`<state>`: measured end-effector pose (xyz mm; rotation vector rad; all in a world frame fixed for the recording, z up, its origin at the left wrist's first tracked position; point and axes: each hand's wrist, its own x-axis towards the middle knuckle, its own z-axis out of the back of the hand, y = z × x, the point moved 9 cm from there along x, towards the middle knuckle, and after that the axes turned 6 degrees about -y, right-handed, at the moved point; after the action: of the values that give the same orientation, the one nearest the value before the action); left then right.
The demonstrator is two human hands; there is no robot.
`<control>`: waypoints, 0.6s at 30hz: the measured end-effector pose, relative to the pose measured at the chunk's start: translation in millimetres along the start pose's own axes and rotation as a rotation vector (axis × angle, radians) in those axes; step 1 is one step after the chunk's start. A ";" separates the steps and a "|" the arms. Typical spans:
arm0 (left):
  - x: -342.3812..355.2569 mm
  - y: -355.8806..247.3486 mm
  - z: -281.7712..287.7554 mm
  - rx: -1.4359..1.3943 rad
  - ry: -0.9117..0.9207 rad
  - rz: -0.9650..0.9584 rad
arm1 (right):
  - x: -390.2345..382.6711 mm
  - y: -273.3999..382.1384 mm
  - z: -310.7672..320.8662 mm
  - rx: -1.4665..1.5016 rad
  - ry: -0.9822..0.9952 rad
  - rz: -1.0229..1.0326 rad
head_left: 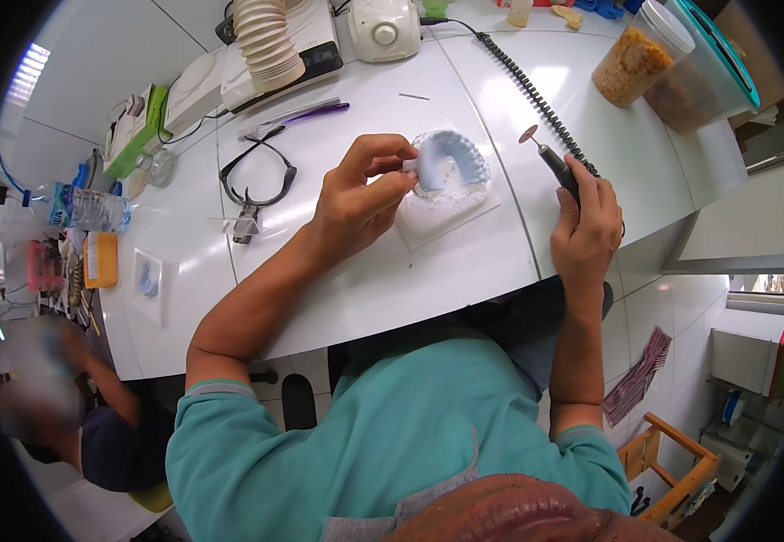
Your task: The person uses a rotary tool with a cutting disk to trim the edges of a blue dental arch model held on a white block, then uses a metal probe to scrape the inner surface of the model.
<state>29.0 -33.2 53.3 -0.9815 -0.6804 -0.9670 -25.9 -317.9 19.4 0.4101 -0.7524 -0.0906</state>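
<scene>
My left hand (356, 199) is closed in a pinch, thumb and forefinger on a small whitish piece (410, 166) at the left edge of a dental cast. That cast (455, 155), pale blue and white with a horseshoe row of teeth, lies on a white square sheet (450, 226) dusted with white powder. To the right, my right hand (588, 217) is wrapped round a dark rotary handpiece (556, 170). A thin reddish cutting disc (527, 134) sits on its tip, apart from the cast. The exact shape of the pinched piece is too small to tell.
Black magnifying glasses (256, 176) and a purple-handled tool (318, 110) lie left. Behind stand a ribbed suction hose (267, 45) and a white control unit (384, 29), its coiled cord (536, 95) running right. Food tubs (640, 59) stand far right. Another person (125, 443) sits left.
</scene>
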 end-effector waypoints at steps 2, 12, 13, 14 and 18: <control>-3.2 -1.4 3.9 0.013 -0.018 -0.046 | 0.1 2.9 -1.3 0.006 0.004 0.017; -26.3 -20.0 138.9 0.583 -0.083 0.069 | -3.2 3.4 0.6 -0.012 0.022 -0.011; -37.0 -19.3 162.7 0.738 -0.111 0.150 | -3.5 2.4 1.0 -0.005 0.011 0.000; -48.1 -18.1 187.6 0.890 -0.138 0.228 | -3.8 4.2 -2.5 0.007 0.014 -0.003; -106.2 8.5 262.4 1.210 -0.168 0.602 | -2.8 5.0 -0.9 0.013 0.026 -0.003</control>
<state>-23.0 244.6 71.3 -0.1284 -0.8599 0.1385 -27.7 -312.4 19.0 0.4245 -0.7273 -0.0830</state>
